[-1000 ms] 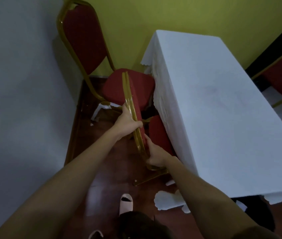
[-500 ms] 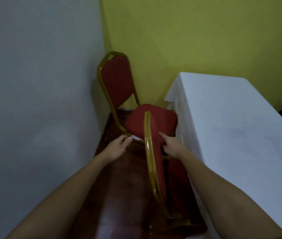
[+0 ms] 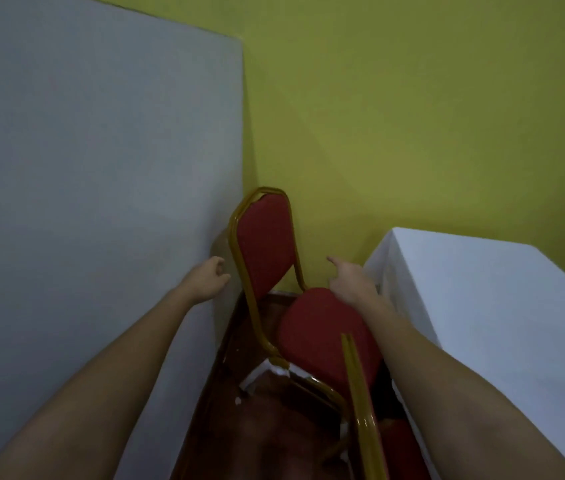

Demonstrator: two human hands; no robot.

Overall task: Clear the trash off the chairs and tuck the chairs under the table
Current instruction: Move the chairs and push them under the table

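Observation:
A red chair with a gold frame [image 3: 263, 244] stands in the corner, its seat [image 3: 322, 327] reaching toward the table [image 3: 502, 306] in its white cloth. Nearer me, the gold-edged back of a second red chair [image 3: 364, 407] stands edge-on against the table's side. My left hand [image 3: 210, 277] is just left of the far chair's back, fingers loosely curled, holding nothing. Above the far seat my right hand [image 3: 350, 278] hovers with fingers spread, also holding nothing. White paper scraps [image 3: 263, 372] lie on the floor under the far chair.
A grey wall panel [image 3: 101, 202] closes off the left side and a yellow wall [image 3: 412, 116] the back. The dark wooden floor [image 3: 239, 427] forms a narrow strip between the grey wall and the table.
Both hands let go of the near chair's back and moved forward and up to either side of the corner chair's back. The view tilted upward.

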